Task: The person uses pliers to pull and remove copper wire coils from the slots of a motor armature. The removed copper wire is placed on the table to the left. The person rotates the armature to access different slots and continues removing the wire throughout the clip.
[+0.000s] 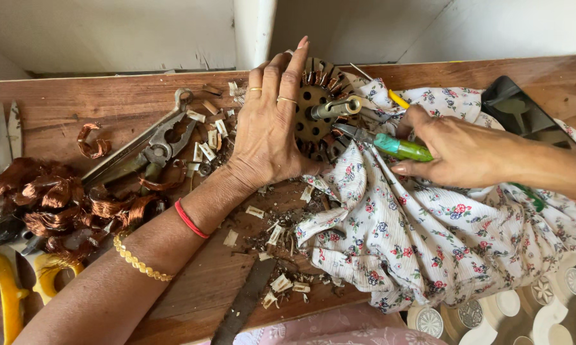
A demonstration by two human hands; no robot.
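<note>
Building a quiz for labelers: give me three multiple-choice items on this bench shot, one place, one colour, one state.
1. Where do the copper wire coils lie?
A. far left of the wooden table
B. on the floral cloth
C. on the dark phone

2. What colour is the handle of the pliers?
A. red
B. green
C. black

3. What is the left hand doing?
A. hanging free
B. pressing flat on the round motor stator
C. gripping scissors

Answers: 1 A, the coils pile up at the left edge. 2 B, green shows in the right hand. 3 B, the palm and fingers spread on the stator.
</note>
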